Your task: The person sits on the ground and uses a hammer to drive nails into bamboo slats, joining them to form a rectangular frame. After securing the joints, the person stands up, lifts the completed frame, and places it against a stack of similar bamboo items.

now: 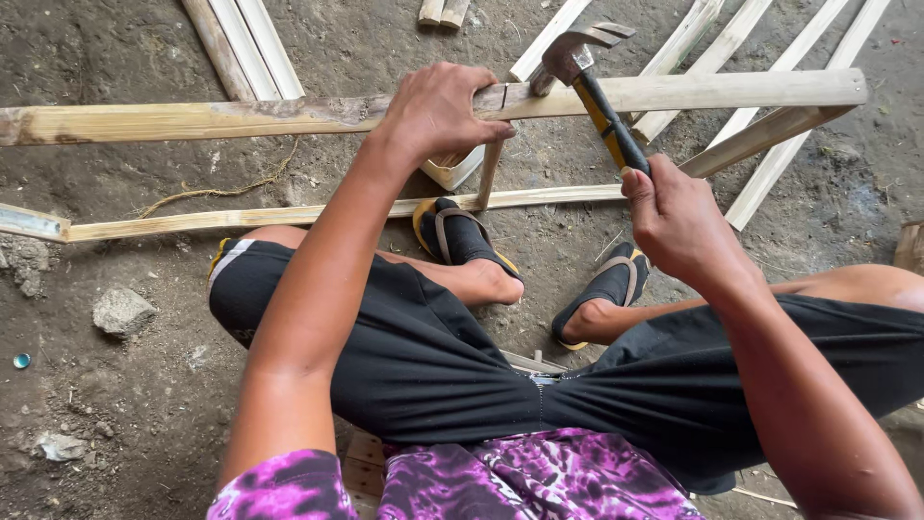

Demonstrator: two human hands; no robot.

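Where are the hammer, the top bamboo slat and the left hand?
hammer (577, 60): head view, on the metal head.
top slat (731, 90): head view, on its bare right stretch.
left hand (435, 111): head view, on the back of the hand.

- No packages, labels, signs or screens are in view (only bare wood and dirt ground, none of it carrying any printed surface).

Soft, even daylight, moderately bright; faint shadows under the legs on the dirt floor (144, 404). Sharp focus, no glare; wide-angle bending at edges.
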